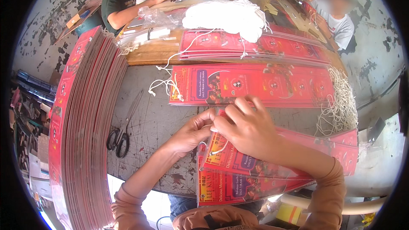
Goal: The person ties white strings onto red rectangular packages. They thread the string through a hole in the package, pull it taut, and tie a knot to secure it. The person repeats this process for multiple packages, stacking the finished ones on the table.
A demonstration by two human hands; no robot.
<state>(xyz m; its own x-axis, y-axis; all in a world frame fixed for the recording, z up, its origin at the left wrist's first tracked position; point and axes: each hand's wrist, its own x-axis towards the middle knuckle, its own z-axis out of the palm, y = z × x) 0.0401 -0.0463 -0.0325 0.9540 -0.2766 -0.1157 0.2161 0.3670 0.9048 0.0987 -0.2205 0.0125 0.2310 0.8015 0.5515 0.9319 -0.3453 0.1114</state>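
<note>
We have both hands together at the left end of a red card (251, 162) on the near side of the counter (147, 123). Right hand (251, 127) is gripping that end from above; left hand (194, 134) has its fingers bunched at the same corner — can't tell if they pinch card or string. White string (219, 148) shows at that end. More red cards (251, 188) lie under it, nearer us. Scissors (118, 139) sit left, beside a tall card stack (76, 115). Far side — another red card row (255, 84); loose string bundle (341, 102) to the right.
</note>
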